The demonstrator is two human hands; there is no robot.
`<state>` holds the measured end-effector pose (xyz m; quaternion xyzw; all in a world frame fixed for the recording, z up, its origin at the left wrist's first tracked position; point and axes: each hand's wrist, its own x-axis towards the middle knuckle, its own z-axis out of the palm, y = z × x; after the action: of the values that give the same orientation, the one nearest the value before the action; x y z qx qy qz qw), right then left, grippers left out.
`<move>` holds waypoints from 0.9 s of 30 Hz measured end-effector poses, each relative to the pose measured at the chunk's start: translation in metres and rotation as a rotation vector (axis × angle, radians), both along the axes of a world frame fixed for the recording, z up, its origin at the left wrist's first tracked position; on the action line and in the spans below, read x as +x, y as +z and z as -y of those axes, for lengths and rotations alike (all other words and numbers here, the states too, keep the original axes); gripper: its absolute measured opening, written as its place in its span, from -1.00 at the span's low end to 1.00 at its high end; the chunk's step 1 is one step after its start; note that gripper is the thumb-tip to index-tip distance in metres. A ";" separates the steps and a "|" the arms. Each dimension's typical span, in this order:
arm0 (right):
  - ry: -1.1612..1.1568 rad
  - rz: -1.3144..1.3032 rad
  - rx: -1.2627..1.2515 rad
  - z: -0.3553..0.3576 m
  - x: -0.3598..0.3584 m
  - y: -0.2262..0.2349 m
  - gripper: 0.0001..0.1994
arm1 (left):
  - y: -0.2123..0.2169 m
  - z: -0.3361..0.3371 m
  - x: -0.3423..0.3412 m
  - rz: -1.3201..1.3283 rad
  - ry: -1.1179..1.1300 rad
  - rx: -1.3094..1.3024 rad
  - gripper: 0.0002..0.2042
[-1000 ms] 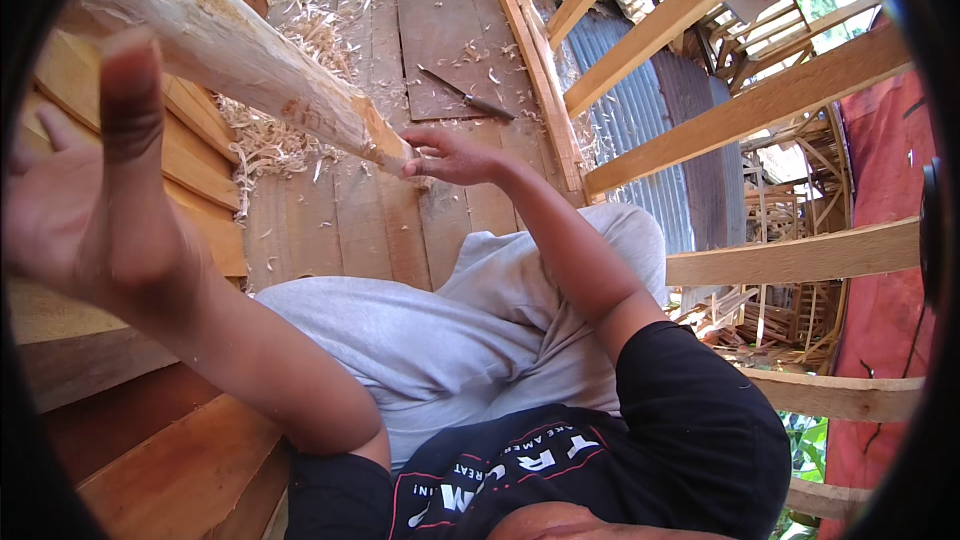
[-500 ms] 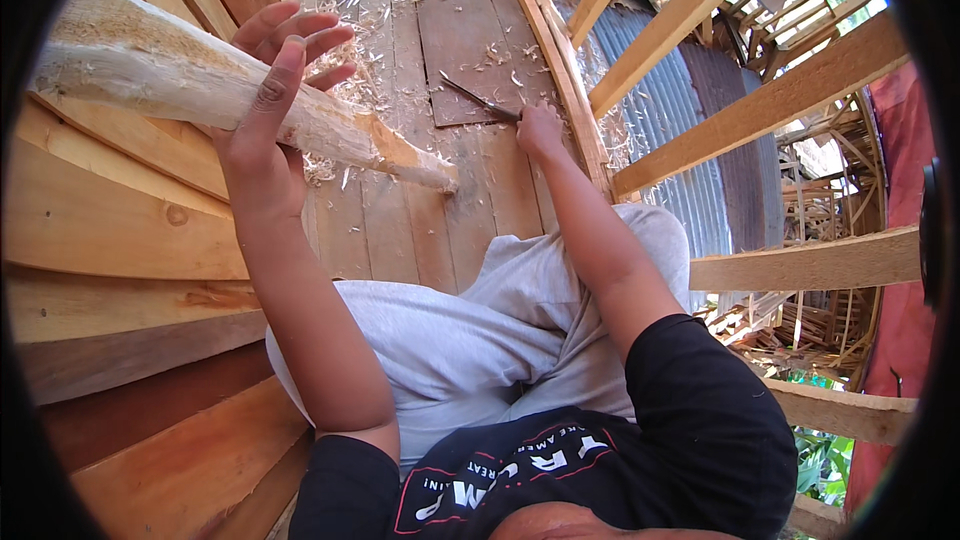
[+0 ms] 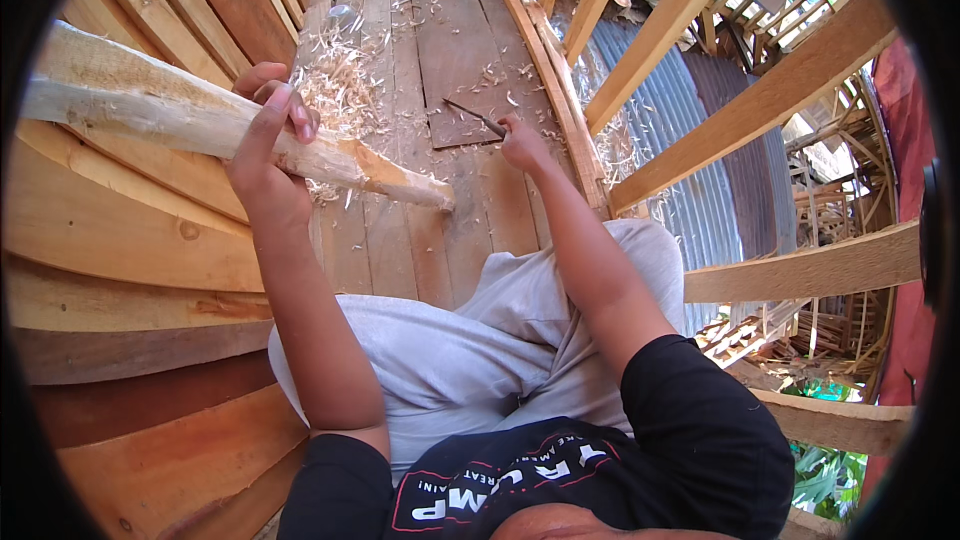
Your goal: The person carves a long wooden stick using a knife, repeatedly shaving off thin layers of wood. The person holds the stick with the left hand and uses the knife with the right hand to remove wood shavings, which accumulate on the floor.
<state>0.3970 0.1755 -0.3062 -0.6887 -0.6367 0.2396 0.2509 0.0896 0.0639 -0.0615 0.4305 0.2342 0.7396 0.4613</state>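
Observation:
A thick, pale, barkless wooden pole (image 3: 150,100) slants in from the upper left, its carved, tapered end meeting the plank floor in front of me. My left hand (image 3: 272,135) is wrapped around it a little above that end, thumb on the near side and fingers curled over the far side. In my right hand (image 3: 524,145) is a knife (image 3: 474,117), gripped by its handle near the wooden rail. The thin dark blade points up and left over the floorboards, apart from the pole.
Curled wood shavings (image 3: 340,80) lie heaped beyond the pole and scattered over the floor planks (image 3: 430,250). A plank wall (image 3: 130,230) closes in on the left. To the right run a wooden rail (image 3: 555,60) and slanted posts (image 3: 750,110), with corrugated metal sheets (image 3: 690,140) beyond.
My left hand has closed from spread fingers to a grip around the pole. The right hand with the knife has shifted slightly left and lower in view.

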 end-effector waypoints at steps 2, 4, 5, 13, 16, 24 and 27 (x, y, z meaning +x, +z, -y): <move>0.018 0.016 0.035 0.006 -0.002 -0.001 -0.73 | 0.000 -0.001 0.001 -0.021 0.005 -0.007 -0.74; 0.042 -0.092 -0.269 0.011 -0.018 0.022 -0.72 | -0.002 0.001 -0.006 -0.032 0.011 -0.011 -0.75; 0.059 -0.145 -0.423 0.012 -0.027 0.032 -0.71 | -0.003 0.003 -0.010 -0.038 0.018 -0.014 -0.75; -0.018 0.010 -0.245 0.008 -0.017 0.006 -0.66 | -0.001 0.000 -0.003 -0.042 -0.023 0.026 -0.77; -0.041 0.063 -0.251 0.014 -0.021 0.009 -0.67 | -0.002 0.000 -0.004 -0.050 -0.018 0.029 -0.77; -0.006 0.202 -0.212 0.011 -0.025 0.007 -0.69 | -0.002 -0.001 -0.002 0.001 -0.050 0.048 -0.80; 0.006 0.254 -0.274 0.013 -0.032 0.012 -0.70 | -0.002 -0.001 -0.003 -0.016 -0.048 0.050 -0.79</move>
<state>0.3654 0.1627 -0.2939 -0.7391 -0.6268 0.2361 0.0717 0.0863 0.0653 -0.0637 0.4531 0.2088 0.7306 0.4661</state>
